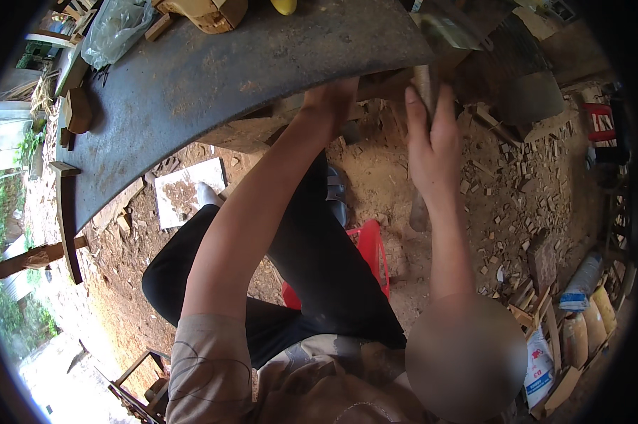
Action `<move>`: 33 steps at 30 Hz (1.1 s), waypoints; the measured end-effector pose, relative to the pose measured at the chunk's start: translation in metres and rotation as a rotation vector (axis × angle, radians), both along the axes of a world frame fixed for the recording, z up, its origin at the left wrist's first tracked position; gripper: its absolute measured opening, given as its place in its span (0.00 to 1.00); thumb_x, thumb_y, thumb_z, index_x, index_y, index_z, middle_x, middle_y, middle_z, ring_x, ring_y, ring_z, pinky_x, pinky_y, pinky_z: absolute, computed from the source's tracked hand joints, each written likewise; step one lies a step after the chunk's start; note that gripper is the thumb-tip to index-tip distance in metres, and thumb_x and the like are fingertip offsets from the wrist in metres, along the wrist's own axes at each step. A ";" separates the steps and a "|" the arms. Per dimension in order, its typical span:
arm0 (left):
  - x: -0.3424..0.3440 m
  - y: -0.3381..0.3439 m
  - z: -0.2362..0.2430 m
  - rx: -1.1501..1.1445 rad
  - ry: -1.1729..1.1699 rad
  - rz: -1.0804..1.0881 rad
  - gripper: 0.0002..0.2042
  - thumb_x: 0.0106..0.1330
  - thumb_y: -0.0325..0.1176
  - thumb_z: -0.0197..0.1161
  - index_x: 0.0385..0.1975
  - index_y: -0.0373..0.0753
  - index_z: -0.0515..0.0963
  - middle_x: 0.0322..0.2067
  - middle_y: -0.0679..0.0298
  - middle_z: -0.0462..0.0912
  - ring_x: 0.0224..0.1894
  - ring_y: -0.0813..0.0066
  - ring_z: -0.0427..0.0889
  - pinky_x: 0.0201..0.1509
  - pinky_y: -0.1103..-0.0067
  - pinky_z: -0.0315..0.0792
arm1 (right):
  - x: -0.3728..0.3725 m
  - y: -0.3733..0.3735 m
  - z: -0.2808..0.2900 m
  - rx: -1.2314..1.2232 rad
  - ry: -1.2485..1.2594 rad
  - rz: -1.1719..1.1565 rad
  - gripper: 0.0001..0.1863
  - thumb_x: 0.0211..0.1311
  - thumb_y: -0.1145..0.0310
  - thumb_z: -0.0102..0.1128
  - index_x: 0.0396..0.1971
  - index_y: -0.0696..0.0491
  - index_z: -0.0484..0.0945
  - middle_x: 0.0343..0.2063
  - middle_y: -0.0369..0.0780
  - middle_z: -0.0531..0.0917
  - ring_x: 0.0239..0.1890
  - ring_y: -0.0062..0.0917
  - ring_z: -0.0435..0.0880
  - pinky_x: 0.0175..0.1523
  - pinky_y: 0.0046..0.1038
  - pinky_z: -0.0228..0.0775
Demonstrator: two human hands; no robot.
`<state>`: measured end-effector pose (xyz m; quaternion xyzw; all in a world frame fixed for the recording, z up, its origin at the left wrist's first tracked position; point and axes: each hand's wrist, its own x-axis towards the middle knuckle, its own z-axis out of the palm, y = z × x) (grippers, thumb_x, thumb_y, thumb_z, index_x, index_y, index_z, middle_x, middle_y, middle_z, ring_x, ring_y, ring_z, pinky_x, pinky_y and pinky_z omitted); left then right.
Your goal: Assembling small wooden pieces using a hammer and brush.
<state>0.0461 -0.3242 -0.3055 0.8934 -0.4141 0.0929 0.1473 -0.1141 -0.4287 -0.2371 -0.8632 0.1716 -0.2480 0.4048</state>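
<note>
My right hand (pixel 432 138) is closed around a long wooden handle (pixel 423 79), held upright beside the right end of a dark tabletop (pixel 262 53). The handle's lower end shows below the wrist. A pale, smeared shape above the hand may be the tool's head, too blurred to name. My left hand (pixel 335 99) reaches to the table's near edge. Its fingers are blurred and partly hidden there, so whatever they touch does not show. A brown wooden piece (pixel 390 86) lies between the two hands, partly under the edge.
A carved wooden block (pixel 209 14), a yellow object (pixel 284 6) and a clear plastic bag (pixel 117 32) lie on the tabletop. I sit on a red plastic stool (pixel 370 247). Wood chips (pixel 503 191) litter the dirt floor. Timber offcuts (pixel 577 339) and sacks are piled at the right.
</note>
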 end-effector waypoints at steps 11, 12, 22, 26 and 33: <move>-0.003 -0.001 0.008 0.027 -0.028 -0.071 0.12 0.68 0.25 0.59 0.48 0.29 0.79 0.47 0.42 0.83 0.50 0.41 0.84 0.55 0.57 0.80 | 0.009 0.001 -0.007 0.073 -0.083 0.006 0.20 0.78 0.54 0.54 0.44 0.60 0.69 0.23 0.51 0.80 0.27 0.49 0.84 0.31 0.45 0.70; -0.004 -0.001 0.006 0.002 -0.009 -0.043 0.12 0.68 0.25 0.59 0.48 0.29 0.78 0.46 0.42 0.83 0.50 0.41 0.85 0.55 0.57 0.80 | 0.009 0.001 -0.007 0.069 -0.066 0.002 0.20 0.78 0.54 0.54 0.44 0.60 0.69 0.23 0.51 0.80 0.27 0.49 0.84 0.31 0.45 0.70; -0.004 -0.004 0.007 0.089 0.016 0.038 0.12 0.66 0.27 0.63 0.47 0.29 0.78 0.48 0.42 0.82 0.50 0.42 0.84 0.54 0.57 0.80 | 0.009 -0.002 -0.002 -0.033 0.136 -0.020 0.20 0.78 0.55 0.53 0.47 0.60 0.70 0.25 0.54 0.82 0.27 0.52 0.84 0.30 0.46 0.70; -0.005 -0.001 0.010 0.036 0.013 0.000 0.11 0.66 0.24 0.61 0.47 0.29 0.78 0.47 0.41 0.82 0.51 0.43 0.84 0.54 0.57 0.80 | 0.005 -0.004 -0.004 -0.024 0.050 0.036 0.20 0.78 0.55 0.53 0.50 0.60 0.69 0.26 0.55 0.83 0.29 0.55 0.85 0.31 0.47 0.70; 0.000 -0.004 0.008 0.084 0.108 0.020 0.14 0.72 0.30 0.59 0.53 0.30 0.77 0.52 0.41 0.80 0.56 0.42 0.81 0.57 0.58 0.79 | 0.008 0.004 -0.014 -0.056 0.070 0.036 0.18 0.77 0.57 0.54 0.50 0.59 0.69 0.27 0.55 0.83 0.31 0.56 0.85 0.31 0.49 0.70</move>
